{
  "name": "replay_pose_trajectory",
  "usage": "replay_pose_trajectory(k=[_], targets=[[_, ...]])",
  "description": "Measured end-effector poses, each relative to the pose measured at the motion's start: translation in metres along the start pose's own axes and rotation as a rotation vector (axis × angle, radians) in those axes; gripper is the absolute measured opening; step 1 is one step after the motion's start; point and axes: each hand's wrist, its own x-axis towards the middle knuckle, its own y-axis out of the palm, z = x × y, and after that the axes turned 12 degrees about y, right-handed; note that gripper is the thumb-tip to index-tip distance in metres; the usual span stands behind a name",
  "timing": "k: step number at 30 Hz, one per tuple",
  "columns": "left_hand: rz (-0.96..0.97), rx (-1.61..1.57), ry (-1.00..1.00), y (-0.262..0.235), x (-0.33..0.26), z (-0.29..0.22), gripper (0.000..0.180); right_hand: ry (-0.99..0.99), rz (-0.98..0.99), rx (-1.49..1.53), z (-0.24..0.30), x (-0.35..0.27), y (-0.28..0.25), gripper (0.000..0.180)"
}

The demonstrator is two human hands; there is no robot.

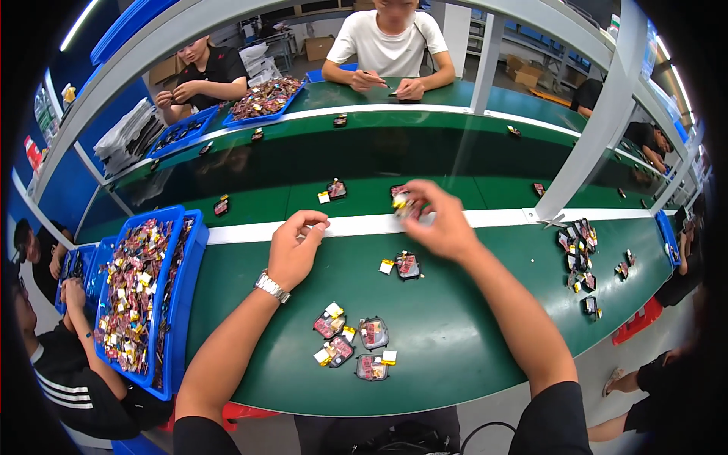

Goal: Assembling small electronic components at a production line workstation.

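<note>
Four small battery packs [353, 345] clustered on the green counter [470, 334] between the forearms, nearer the body – a fifth single pack [407, 265] just below the right hand [444, 224]. Right hand pinches one small pack [401, 203] in closed fingertips, raised over the white strip [364, 225]. Left hand [294, 249] loosely curled, empty, fingertips touching that strip. Blue tray [176, 303] of packs far left

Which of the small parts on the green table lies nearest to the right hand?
The single part just below the right hand, with a yellow tab on its left. It lies alone; the cluster of four lies nearer the person.
</note>
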Motion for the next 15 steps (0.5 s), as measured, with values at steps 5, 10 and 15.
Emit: replay_pose_trajectory(k=[5, 10, 15], targets=[[-0.014, -0.113, -0.022, 0.001, 0.001, 0.009, 0.013, 0.151, 0.407, 0.055, 0.04, -0.025, 0.03, 0.055], [-0.014, -0.071, -0.015, -0.002, -0.001, 0.014, 0.014, 0.16, 0.568, 0.107, 0.062, -0.039, 0.031, 0.057], [0.327, -0.445, -0.154, 0.002, 0.002, -0.005, 0.026, -0.135, 0.383, -0.072, 0.066, -0.018, 0.024, 0.058]])
